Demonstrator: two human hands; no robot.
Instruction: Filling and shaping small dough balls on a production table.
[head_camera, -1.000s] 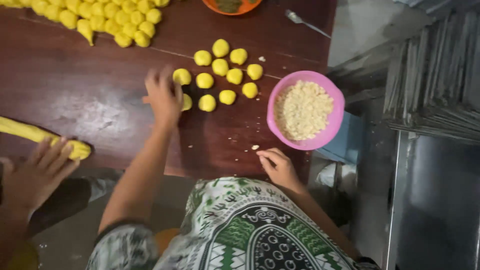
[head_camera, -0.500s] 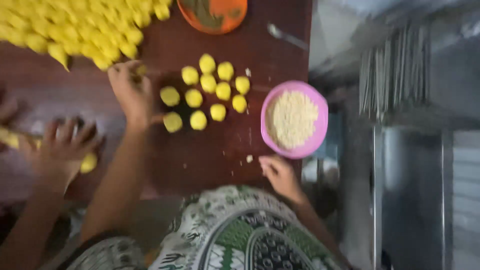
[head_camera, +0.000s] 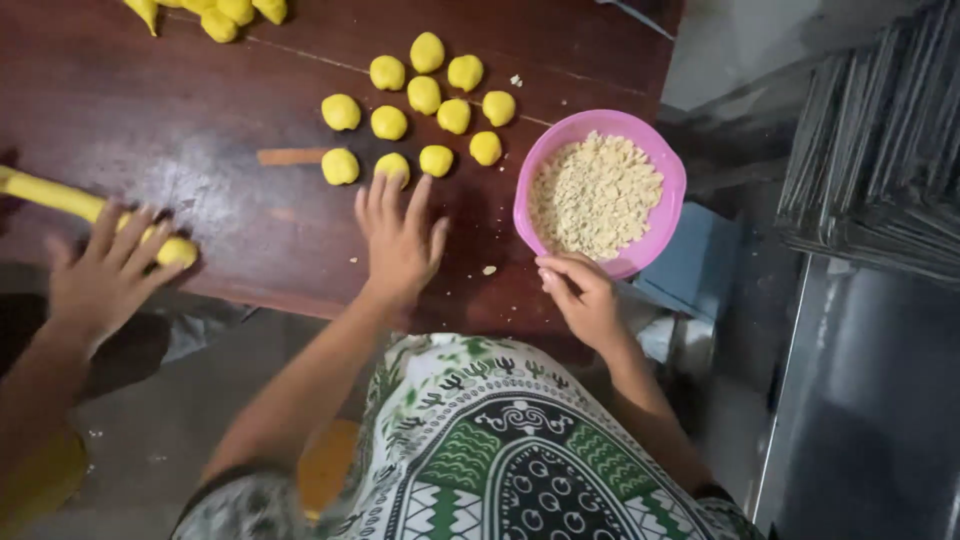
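Left hand: the left hand (head_camera: 398, 240) lies flat and spread on the dark wooden table (head_camera: 150, 130), fingers splayed and holding nothing, fingertips just short of the nearest yellow dough balls (head_camera: 415, 110).
Right hand: the right hand (head_camera: 580, 295) rests at the near rim of the pink bowl (head_camera: 530, 195), fingers curled loosely; whether it pinches any crumbs I cannot tell.
Dough balls: smooth, rounded, matte yellow, clustered just left of the pink bowl.
Bowl: glossy plastic, round, filled with pale, coarse crumbs (head_camera: 595, 195).
Other person: a second person's hand (head_camera: 100, 275), far left of the bowl, presses on a long yellow dough roll (head_camera: 60, 200).
Risk: the bowl sits near the table edge, so a nudge from the right hand could tip it; a sweep of the open left hand could squash soft balls.
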